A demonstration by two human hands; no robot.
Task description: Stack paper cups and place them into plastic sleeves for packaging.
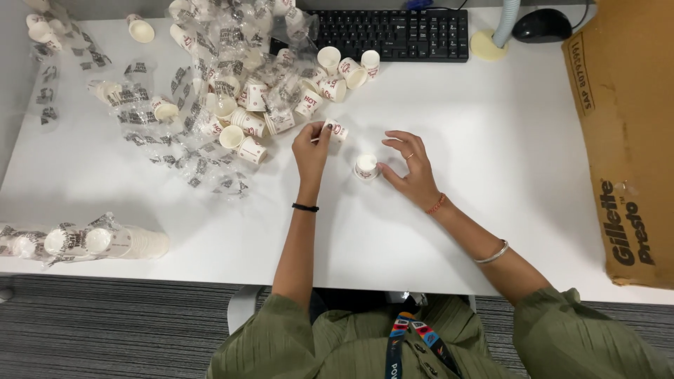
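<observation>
Head view: the left hand (311, 149) grips a small white paper cup (335, 130) with red print, fingers closed around it just above the white desk (449, 210). The right hand (409, 165) rests on the desk with its fingers loosely spread, the fingertips (382, 167) touching a second paper cup (366, 167) that stands upside down on the desk between the two hands; whether that hand actually grasps it cannot be told.

To the left of the hands lies a heap of loose paper cups (246, 123) mixed with crumpled clear plastic sleeves (210, 56) carrying dark print. A few more cups (347, 70) lie near a black keyboard (393, 33) at the far edge. A black mouse (541, 25) sits to the keyboard's right. A wrapped stack of cups (98, 242) lies at the near left edge of the desk. A brown cardboard box (628, 140) stands along the right side, well apart from the hands.
</observation>
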